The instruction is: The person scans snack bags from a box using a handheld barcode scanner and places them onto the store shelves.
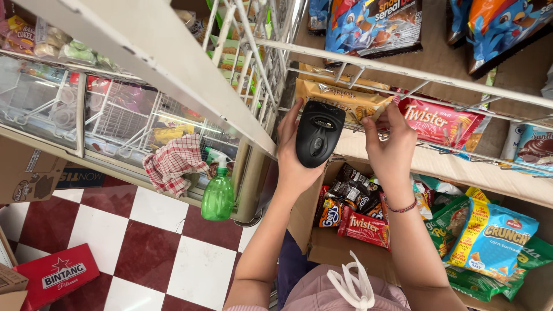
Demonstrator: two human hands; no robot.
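Counted: 2 hands, left (295, 151) & right (390, 144); 1 black handheld scanner (318, 133); 1 green spray bottle (218, 190); 1 red-checked cloth (172, 163); 2 red wafer packs seen, shelf (440, 122) & box (364, 226); 1 gold snack pack (340, 99); 1 red carton (55, 276) on floor. Small packets in box: approx., not countable.

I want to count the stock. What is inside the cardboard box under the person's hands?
The cardboard box holds snack packets: red ones, dark ones, an orange one. The right hand and forearm cover part; lower layers are hidden.

Glossy black plastic scanner (318, 141), shiny foil snack packet (340, 99), matt cardboard box (328, 245)
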